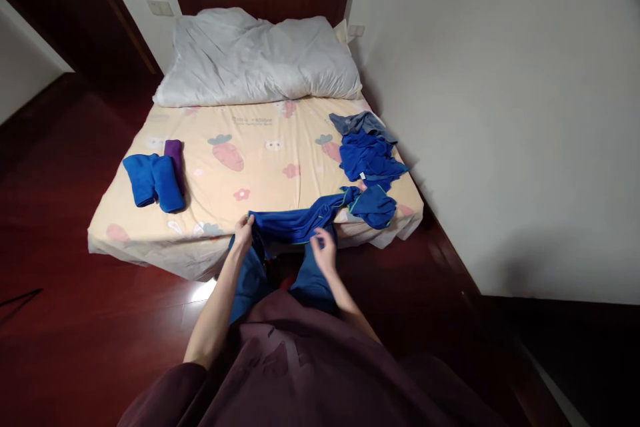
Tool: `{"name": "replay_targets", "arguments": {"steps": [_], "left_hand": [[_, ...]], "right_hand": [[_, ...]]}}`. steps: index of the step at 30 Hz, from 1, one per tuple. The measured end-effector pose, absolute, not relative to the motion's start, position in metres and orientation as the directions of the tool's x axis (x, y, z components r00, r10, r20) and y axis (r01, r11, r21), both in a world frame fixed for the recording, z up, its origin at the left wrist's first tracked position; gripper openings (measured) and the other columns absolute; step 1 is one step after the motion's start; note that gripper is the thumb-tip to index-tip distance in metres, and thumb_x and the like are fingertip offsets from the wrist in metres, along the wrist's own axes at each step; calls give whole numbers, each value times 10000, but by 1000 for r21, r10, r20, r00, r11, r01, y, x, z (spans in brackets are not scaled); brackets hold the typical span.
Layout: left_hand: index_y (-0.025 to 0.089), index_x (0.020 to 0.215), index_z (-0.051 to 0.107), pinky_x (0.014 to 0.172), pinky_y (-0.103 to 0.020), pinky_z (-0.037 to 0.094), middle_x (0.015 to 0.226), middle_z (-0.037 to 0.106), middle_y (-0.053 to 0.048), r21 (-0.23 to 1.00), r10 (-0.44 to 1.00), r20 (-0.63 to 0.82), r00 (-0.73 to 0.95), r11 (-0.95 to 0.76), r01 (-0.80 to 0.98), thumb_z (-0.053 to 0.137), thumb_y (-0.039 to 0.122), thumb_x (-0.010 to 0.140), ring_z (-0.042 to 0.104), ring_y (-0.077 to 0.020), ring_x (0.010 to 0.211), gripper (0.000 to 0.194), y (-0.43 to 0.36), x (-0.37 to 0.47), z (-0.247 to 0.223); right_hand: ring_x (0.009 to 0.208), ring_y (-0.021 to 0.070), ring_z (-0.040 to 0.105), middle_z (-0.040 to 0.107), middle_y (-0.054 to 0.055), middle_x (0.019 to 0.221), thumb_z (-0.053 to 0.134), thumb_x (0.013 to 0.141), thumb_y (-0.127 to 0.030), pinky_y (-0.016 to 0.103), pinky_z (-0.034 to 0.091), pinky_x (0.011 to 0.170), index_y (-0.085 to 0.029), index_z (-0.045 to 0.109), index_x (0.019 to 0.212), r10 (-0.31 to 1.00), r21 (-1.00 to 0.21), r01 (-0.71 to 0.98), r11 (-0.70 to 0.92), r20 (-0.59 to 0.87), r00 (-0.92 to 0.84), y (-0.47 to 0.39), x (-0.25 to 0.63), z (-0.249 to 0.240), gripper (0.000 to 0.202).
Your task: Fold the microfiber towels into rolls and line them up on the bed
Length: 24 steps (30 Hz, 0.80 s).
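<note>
A blue towel [290, 223] with thin green edging stretches along the front edge of the bed, its right part bunched and twisted. My left hand [243, 233] is closed on the towel's left corner, pinching it between thumb and fingers. By the lower edge of the same towel, my right hand [324, 250] is slightly curled with its fingers apart; no cloth shows in its grip. Just right of the towel lies a crumpled blue cloth [374, 207] with green edging.
A loose heap of blue cloth [367, 153] and a grey-blue cloth [363, 123] lie on the bed's right side. Folded blue towels [155, 180] and a purple one [174, 153] lie at left. A white quilt [265, 60] spans the bed's [210, 130] head; a wall [500, 113] stands right.
</note>
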<state>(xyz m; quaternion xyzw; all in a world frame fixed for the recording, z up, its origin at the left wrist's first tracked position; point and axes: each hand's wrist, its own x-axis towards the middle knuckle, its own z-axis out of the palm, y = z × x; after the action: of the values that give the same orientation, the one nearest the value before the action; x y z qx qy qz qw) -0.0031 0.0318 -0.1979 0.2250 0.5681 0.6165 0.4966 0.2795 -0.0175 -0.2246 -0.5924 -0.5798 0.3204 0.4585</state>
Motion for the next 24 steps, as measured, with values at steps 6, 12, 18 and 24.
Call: {"name": "replay_targets", "arguments": {"steps": [6, 12, 18, 24], "left_hand": [[173, 817, 627, 671, -189, 474, 729, 642, 38, 889, 760, -219, -612, -103, -446, 928, 455, 590, 578, -85, 665, 472, -4, -72, -153], [158, 906, 650, 601, -163, 470, 699, 619, 57, 935, 664, -60, -745, -225, -275, 928, 459, 631, 528, -63, 592, 494, -74, -131, -101], [154, 814, 633, 517, -170, 415, 659, 581, 37, 961, 666, -72, -742, -154, -231, 934, 514, 616, 480, -68, 538, 510, -123, -118, -68], [176, 777, 591, 501, -217, 363, 655, 512, 24, 951, 756, 10, -655, -210, -228, 850, 543, 758, 439, -95, 539, 449, -142, -92, -32]], "right_hand": [[1182, 315, 607, 678, 191, 1235, 571, 791, -279, 466, 441, 1087, -134, 665, 1228, 931, -687, 687, -239, 39, 362, 109, 438, -229, 470], [1350, 374, 511, 552, 315, 1410, 621, 757, -220, 489, 380, 1145, 4, 554, 1380, 939, -577, 752, -318, -84, 332, 190, 504, -195, 666], [1491, 389, 319, 379, 259, 1599, 551, 858, -181, 614, 257, 1199, -82, 531, 1440, 930, -477, 873, -102, 266, 253, 186, 424, -195, 590], [1433, 256, 442, 516, 148, 1521, 598, 893, -218, 453, 323, 1241, -171, 554, 1454, 805, -691, 464, 554, 305, -508, 107, 233, -181, 565]]}}
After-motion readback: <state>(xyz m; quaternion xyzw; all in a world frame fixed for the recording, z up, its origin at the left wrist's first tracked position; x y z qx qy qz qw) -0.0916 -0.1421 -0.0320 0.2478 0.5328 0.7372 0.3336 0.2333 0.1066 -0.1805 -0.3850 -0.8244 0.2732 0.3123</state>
